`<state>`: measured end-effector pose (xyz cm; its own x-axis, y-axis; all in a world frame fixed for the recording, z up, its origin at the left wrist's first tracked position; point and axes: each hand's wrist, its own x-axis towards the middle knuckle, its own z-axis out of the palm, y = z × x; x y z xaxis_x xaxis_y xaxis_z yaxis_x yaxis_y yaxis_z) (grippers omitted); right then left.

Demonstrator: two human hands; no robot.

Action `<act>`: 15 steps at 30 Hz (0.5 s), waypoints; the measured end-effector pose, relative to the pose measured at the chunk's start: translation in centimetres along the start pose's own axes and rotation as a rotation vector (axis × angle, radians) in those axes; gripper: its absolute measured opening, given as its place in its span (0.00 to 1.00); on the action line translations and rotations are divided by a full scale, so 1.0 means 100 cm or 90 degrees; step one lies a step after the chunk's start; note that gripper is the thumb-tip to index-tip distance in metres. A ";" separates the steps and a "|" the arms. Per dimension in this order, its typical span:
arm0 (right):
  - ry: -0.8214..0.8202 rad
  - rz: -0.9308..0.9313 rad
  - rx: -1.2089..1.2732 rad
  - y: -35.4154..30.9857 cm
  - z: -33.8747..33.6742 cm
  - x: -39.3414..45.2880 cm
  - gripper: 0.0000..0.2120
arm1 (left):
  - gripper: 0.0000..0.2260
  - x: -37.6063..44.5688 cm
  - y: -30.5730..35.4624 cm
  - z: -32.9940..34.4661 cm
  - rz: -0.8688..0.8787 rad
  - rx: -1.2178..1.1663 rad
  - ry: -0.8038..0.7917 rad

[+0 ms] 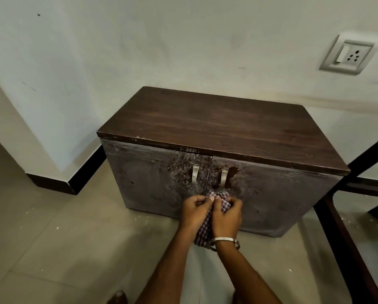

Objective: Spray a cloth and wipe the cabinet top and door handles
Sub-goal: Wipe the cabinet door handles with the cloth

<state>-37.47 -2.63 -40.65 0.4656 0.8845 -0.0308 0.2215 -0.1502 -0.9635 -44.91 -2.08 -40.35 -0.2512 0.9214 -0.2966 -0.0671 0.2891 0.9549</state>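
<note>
A low dark-brown wooden cabinet stands against the wall, its top (pixel 216 123) bare. Two metal door handles, the left handle (pixel 195 174) and the right handle (pixel 224 178), sit side by side where the two dusty doors meet. My left hand (pixel 194 212) and my right hand (pixel 227 218) are together just below the handles, in front of the doors. Both grip a checked purple-and-white cloth (pixel 205 229), bunched at the fingertips and hanging down between the wrists. No spray bottle is in view.
A wall socket (pixel 347 55) is mounted upper right. A dark wooden chair frame (pixel 346 218) stands close to the cabinet's right side. A wall corner with black skirting (pixel 73 183) juts out at left. Tiled floor (pixel 62 249) with white specks lies in front.
</note>
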 end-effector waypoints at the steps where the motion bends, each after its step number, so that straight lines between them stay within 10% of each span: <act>1: 0.009 -0.004 0.017 -0.003 0.001 -0.005 0.10 | 0.04 -0.002 0.002 -0.002 0.017 -0.003 -0.004; 15: 0.006 -0.106 0.042 -0.060 0.030 -0.009 0.14 | 0.08 0.005 0.050 -0.026 0.088 -0.123 0.155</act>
<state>-41.81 -1.14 -35.62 0.4356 0.8904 0.1323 0.2390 0.0274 -0.9706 -47.90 -0.87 -35.65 -0.4928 0.8523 -0.1753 -0.1917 0.0901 0.9773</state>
